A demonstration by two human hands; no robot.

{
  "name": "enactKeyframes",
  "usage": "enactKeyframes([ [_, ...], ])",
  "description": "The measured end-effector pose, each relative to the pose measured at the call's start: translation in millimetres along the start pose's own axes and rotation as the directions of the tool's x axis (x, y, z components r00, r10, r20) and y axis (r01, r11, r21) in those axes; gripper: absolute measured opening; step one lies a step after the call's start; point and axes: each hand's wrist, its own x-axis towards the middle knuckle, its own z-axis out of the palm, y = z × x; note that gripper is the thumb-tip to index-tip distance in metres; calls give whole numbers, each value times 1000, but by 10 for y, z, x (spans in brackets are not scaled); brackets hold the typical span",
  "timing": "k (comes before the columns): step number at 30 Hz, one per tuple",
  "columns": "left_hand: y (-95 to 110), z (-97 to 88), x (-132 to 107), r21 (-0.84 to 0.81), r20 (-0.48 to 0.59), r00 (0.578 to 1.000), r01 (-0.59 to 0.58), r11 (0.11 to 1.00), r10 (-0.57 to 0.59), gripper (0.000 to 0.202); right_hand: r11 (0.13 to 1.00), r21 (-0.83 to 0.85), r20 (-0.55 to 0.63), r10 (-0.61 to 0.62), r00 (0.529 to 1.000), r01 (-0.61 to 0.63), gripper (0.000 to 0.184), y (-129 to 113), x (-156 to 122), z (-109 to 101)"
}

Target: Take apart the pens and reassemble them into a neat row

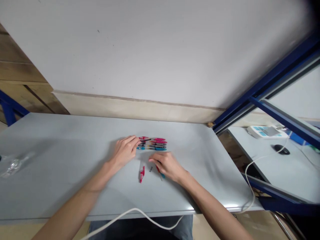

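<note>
I see both hands resting on a pale grey surface [62,140] that stands against a white wall. The left hand [125,151] lies with its fingers bent, and the fingertips touch the left end of a small row of pens [153,144]. The pens lie side by side, pink, dark and blue ones, just beyond the hands. I cannot tell if the left hand really grips one pen or only touches it. The right hand [168,165] is curled over a thin pen part [161,174] with a red and a blue bit showing under the fingers; it seems to pinch it. Between the hands lie a pink pen piece [142,174] and a tiny dark piece [150,169], both apart from the row. A white cable [140,213] runs along the near edge. At the far left lies a crumpled clear plastic bag [13,164].
</note>
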Motion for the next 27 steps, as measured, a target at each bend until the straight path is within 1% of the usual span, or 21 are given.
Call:
enactKeyframes([
  [2, 23, 11, -6, -24, 14, 1000, -11, 1000, 11, 26, 1000, 6, 16, -24, 1000, 24, 22, -27, 9, 22],
  [6, 22, 30, -11, -53, 32, 999, -36, 998, 38, 25, 997, 52, -6, 63, 998, -63, 18, -2, 13, 13],
  [11, 9, 33, -4, -56, 49, 998, -30, 998, 33, 25, 979, 205, -28, -3, 1000, 9, 21, 33, 22, 1],
  [14, 14, 32, -2, -57, 55, 998, -26, 998, 30, 26, 964, 265, -15, -4, 1000, 8, 18, 7, 29, -7],
  [16, 21, 31, -5, -61, 62, 998, -27, 998, 31, 26, 960, 279, 2, 8, 1000, -8, 13, -15, 32, -10],
  [18, 28, 29, -8, -60, 72, 997, -22, 998, 27, 25, 964, 266, 24, 10, 1000, -16, 8, -27, 33, -1],
  [20, 35, 28, -10, -56, 78, 997, -20, 998, 24, 25, 976, 218, 35, -3, 999, -5, 11, -23, 35, 24],
  [23, 41, 32, -13, -53, 74, 997, -32, 998, 36, 25, 989, 145, 7, -28, 1000, 27, 17, -8, 39, 77],
  [25, 43, 38, -16, -56, 71, 997, -38, 998, 42, 26, 991, 132, -14, -33, 999, 34, 18, -5, 43, 110],
  [27, 45, 44, -20, -58, 71, 997, -33, 998, 37, 26, 990, 130, -3, -46, 999, 46, 17, -11, 46, 131],
])
